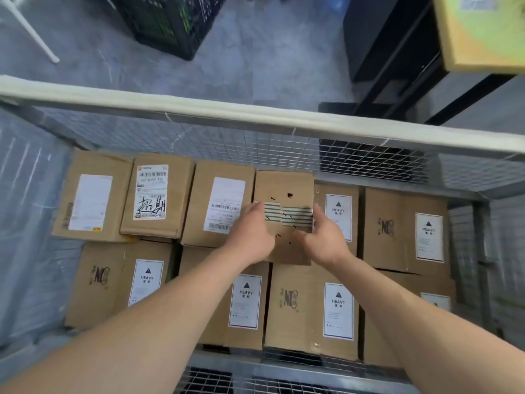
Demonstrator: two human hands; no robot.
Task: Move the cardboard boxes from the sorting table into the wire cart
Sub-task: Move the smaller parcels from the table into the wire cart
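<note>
Forearms (pixel 136 322) in over the cart (pixel 241 365) near rim, both reaching down and forward. Under them: HEAVY boxes (pixel 312 308), packed edge to edge, labels up. Reads as the base layer, heavy stuff low so the load stays stable.

Next out, the box (pixel 284 189) I'm placing. It's inside the cart, sitting higher than the HEAVY ones, its near edge overlapping the front row. Left hand (pixel 250 237) covers the near-left corner, fingers close together along the left edge; can't tell if they hook under. Right hand (pixel 324 240): thumb spread across the top, fingers wrapped over the right edge, pinching it. One hand per side so I can steer it square.

Its left side is right up against the labelled boxes (pixel 159 194), three in a line along the back. My read: this is number four of a second layer, butted tight so nothing shifts. Probably nearly seated; letting go is what's left for this one. Risk is trapping the left fingers in that seam.

Behind: mesh (pixel 284 149) back wall, padded rail (pixel 255 115) on top. Past that, grey floor (pixel 255 66) and a black crate (pixel 170 21).
</note>
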